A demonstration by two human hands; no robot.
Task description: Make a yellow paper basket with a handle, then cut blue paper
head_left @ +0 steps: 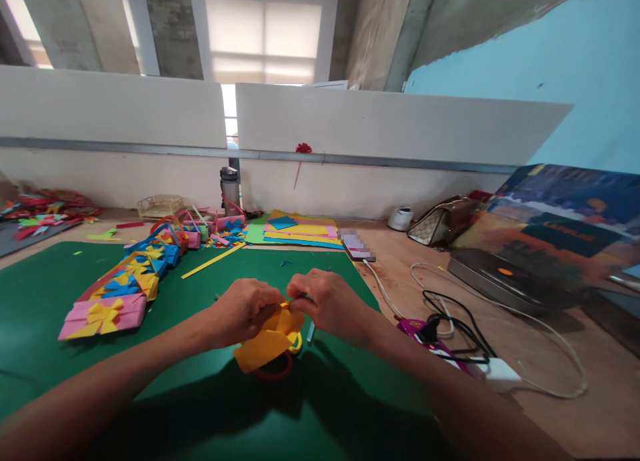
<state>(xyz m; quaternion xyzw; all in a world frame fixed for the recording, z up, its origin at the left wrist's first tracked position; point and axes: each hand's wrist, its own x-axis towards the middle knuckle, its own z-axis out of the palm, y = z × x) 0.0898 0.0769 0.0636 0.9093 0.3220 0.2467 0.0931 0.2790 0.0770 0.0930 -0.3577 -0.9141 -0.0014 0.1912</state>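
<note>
My left hand (245, 312) and my right hand (330, 304) meet over the green mat, fingers pinched at the top edge of a folded yellow craft sheet (265, 347). Whether it is paper or felt I cannot tell. Its lower part hangs loose below my left fingers. The exact grip is partly hidden by my knuckles. Under the sheet lie what look like scissors, with a red loop (277, 373) and a yellow loop (297, 344) showing. A thin pale stick (311, 333) rests just below my right hand.
Finished-looking small pouches with bows (103, 316) line the mat's left side. A yellow strip (213, 261) and stacked coloured sheets (305, 231) lie farther back. At right are a phone (357, 246), cables, a purple power strip (425, 337) and a dark case (495, 281).
</note>
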